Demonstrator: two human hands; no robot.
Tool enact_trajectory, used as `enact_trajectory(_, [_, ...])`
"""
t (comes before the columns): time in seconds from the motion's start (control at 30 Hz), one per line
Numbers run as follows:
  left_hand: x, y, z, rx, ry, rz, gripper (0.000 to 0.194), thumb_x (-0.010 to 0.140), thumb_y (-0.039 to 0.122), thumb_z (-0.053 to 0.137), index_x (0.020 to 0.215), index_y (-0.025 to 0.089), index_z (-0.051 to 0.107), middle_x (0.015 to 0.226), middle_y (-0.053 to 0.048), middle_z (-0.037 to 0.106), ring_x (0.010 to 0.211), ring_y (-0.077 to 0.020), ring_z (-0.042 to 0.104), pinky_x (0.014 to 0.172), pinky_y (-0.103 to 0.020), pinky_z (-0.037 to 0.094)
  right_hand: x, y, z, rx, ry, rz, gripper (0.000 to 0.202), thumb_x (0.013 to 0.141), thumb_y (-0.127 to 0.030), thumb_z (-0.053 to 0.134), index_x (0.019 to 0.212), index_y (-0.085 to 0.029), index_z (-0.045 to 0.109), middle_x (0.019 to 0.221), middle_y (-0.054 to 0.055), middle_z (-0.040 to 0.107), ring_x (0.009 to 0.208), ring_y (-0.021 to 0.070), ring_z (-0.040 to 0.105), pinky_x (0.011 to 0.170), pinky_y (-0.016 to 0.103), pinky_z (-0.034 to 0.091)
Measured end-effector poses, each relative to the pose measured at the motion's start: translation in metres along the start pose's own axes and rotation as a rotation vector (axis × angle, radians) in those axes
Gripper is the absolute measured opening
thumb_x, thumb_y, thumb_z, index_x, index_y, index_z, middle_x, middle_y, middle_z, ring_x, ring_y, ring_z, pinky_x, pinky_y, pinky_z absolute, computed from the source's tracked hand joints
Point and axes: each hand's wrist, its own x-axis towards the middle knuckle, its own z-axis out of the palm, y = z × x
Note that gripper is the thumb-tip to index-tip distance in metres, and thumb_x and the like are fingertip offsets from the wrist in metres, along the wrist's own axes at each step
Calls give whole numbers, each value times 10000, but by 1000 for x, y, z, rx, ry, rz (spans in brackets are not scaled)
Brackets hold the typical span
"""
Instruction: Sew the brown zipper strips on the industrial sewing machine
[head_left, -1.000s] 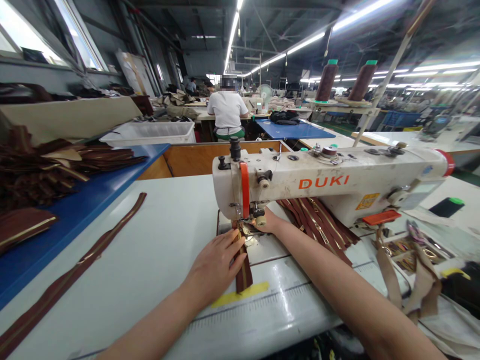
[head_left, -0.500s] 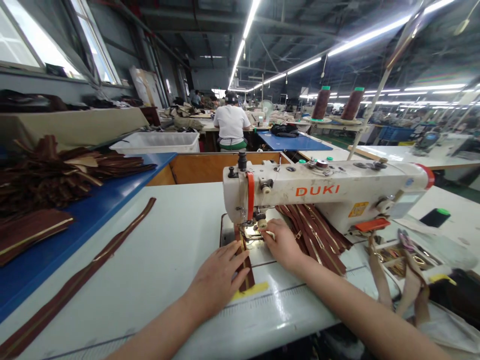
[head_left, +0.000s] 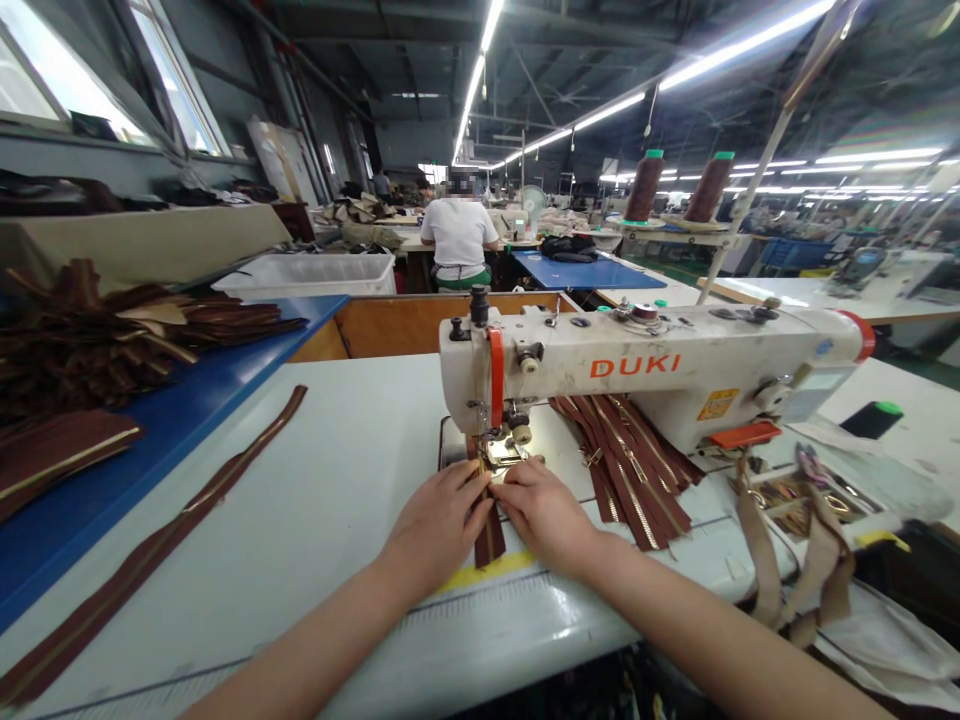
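A brown zipper strip (head_left: 490,540) with a gold line along it lies under the needle area of the white sewing machine (head_left: 555,362). My left hand (head_left: 439,515) is closed on the strip's left side, fingertips just in front of the presser foot. My right hand (head_left: 546,512) pinches the strip's right edge, its fingertips close to the left thumb. What lies between the fingertips is partly hidden. Several brown zippers with gold teeth (head_left: 637,480) fan out under the machine arm, right of my right hand.
A long brown zipper strip (head_left: 187,515) lies on the table's left. Piled brown pieces (head_left: 90,340) cover a blue surface. Right of the machine stand a parts tray (head_left: 862,500) with beige straps hanging over it and a black thread spool (head_left: 870,420). A person (head_left: 459,235) sits ahead.
My right hand has moved left and toward me from beside the presser foot to the strip. My left hand stays on the strip. The camera view has shifted slightly.
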Motion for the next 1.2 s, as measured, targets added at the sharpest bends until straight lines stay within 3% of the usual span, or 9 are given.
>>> enact_trajectory(0.27, [-1,-1,1,54,2,39,278,904,217,420,1097,129,600,1120,-124,630,1056,-257,578,910,-426,485,-1,-3,2,-212,-79,-42,150,912,-184,486,950,-148,627,863,79,588,860,216,481,781,340,415])
enact_trajectory(0.87, [-1,2,-3,82,-92,-3,303,879,231,475,1143,125,580,1189,-135,613,1117,-259,557,944,-426,460,0,-4,-3,-114,-51,-3,153,912,-173,478,964,-150,620,890,74,577,885,202,477,803,320,412])
enact_trajectory(1.03, [-21,17,-9,109,-106,15,322,900,257,454,1172,124,565,1213,-139,604,1137,-262,542,951,-431,449,-19,-15,-10,-13,-41,45,170,894,-107,475,925,-164,633,860,57,574,862,184,488,788,290,436])
enact_trajectory(1.2, [-45,34,-14,141,-86,152,323,901,121,357,1140,137,574,1152,-133,631,1072,-248,578,918,-425,467,-45,-29,-10,50,-11,97,182,891,-108,476,897,-181,643,872,64,566,871,196,485,782,315,456])
